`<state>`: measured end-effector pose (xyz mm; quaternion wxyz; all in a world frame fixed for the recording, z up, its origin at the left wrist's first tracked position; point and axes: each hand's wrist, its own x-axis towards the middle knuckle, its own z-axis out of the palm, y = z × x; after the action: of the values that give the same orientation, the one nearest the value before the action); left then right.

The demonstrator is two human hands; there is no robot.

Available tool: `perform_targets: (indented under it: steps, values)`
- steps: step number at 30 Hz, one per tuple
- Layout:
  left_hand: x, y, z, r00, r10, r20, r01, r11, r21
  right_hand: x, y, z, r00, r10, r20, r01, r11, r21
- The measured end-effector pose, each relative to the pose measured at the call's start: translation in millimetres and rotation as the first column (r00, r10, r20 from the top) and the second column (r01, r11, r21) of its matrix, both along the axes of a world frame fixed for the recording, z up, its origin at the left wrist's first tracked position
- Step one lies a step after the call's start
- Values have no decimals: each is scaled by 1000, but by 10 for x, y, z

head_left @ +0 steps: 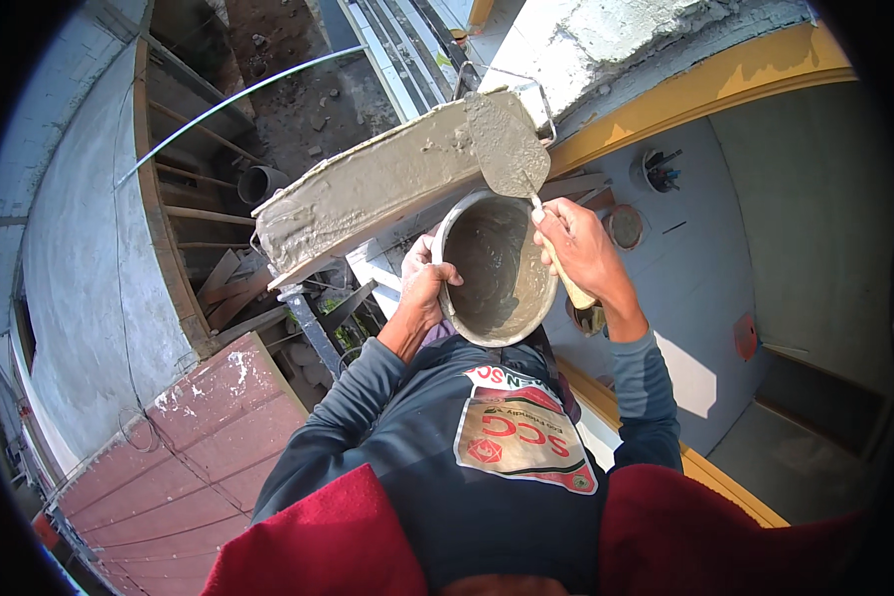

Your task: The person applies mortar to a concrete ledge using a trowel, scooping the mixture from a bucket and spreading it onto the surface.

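Observation:
My left hand [428, 282] grips the near-left rim of a round bucket [437, 260], its thumb hooked over the edge. Wet grey mortar [487, 268] coats the inside and lies at the bottom. In my right hand [588, 253] is the pale handle of a trowel [507, 144], held over the bucket's right rim. The trowel's blade, smeared with mortar, points away from me. It overlaps the right end of a long ledge [358, 189] topped with wet mortar, but I cannot tell whether it touches.
Wire stirrups [548, 107] stick out at the ledge's right end, beside a rough white wall [626, 40]. A yellow frame [705, 74] runs along the right. Far below are a tiled floor [685, 298] with buckets, dirt ground [298, 84] and a reddish roof [184, 452].

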<state>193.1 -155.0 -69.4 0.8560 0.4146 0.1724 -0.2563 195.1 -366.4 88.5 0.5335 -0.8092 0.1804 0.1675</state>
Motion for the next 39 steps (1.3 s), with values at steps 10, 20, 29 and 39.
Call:
perform_targets:
  steps: [10,20,29,39]
  values:
    - [-9,-4,-68,1000,15,-19,-15,1000,5,58,289,-324,975,146,-164,-54,883,467]
    - [10,33,13,998,27,-58,-31,997,-70,128,507,-293,963,260,-71,-229,929,292]
    - [13,65,-285,998,-33,-53,31,999,-44,-121,40,-29,996,-89,3,84,944,318]
    - [152,-30,-16,994,-108,-29,109,994,30,-1381,-102,-145,955,-246,166,232,968,96]
